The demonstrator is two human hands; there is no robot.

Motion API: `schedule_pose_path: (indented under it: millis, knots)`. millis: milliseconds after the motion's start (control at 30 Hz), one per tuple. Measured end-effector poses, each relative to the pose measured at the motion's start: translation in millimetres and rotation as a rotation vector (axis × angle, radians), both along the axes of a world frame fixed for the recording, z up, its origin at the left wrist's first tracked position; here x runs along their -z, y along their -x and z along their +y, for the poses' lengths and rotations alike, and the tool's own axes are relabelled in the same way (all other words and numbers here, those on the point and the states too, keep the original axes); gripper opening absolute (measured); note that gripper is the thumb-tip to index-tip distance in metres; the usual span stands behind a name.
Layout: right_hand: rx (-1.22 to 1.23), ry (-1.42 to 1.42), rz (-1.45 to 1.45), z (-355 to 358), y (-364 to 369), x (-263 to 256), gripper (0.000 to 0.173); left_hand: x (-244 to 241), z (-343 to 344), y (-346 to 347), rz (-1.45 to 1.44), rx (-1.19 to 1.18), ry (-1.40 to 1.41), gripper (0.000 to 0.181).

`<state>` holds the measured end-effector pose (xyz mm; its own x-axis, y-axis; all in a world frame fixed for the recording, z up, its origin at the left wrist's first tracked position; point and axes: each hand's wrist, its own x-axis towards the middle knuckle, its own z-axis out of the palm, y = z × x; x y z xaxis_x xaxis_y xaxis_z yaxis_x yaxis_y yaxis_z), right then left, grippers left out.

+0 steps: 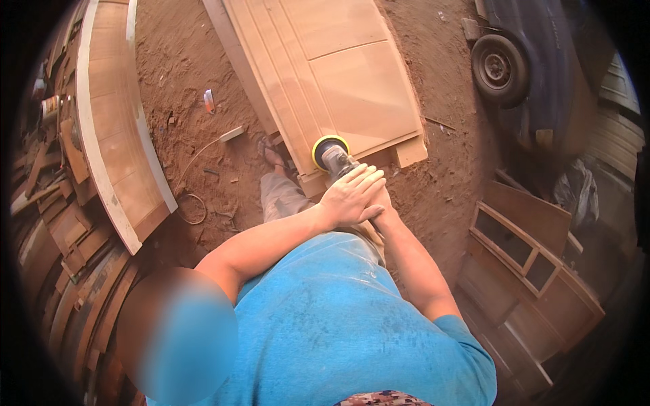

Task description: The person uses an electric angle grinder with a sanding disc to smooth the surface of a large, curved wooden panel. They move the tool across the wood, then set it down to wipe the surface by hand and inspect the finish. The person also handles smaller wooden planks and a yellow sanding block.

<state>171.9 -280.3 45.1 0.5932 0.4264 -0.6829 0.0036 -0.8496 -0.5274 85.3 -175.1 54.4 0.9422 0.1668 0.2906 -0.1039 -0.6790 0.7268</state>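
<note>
A grooved wooden door panel [325, 76] lies flat in front of me, raised on a wooden block [410, 152]. An angle grinder or polisher [337, 158] with a round, yellow-edged sanding pad [325, 142] rests at the panel's near left corner. My right hand [380, 198] is closed around the tool's body, mostly hidden under the other hand. My left hand [350, 195] lies across the top of my right hand, its fingers extended and close together, pressing on it.
At left stand a long panel with white edges [109, 127] and stacked scrap boards [91, 304]. A cable with a white socket block [232, 134] lies on the dirt. At right are a dark vehicle's wheel [499, 70] and a wooden frame [528, 248].
</note>
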Motion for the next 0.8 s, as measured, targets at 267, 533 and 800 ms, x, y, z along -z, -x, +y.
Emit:
schedule_pose_path:
  millis: [267,533,800]
  knots:
    - [0.159,0.019,-0.103,-29.2,-99.6,4.2,0.066,15.0,-24.4,-114.1,-0.130,0.252,-0.013,0.052]
    - [0.240,-0.005,-0.154,-9.5,-175.7,6.3,0.066,12.6,-14.4,-215.6,-0.160,0.452,-0.028,0.039]
    - [-0.504,-0.185,-0.328,60.2,-67.4,40.6,0.066,-6.0,37.8,-63.8,0.028,-0.059,-0.129,0.039]
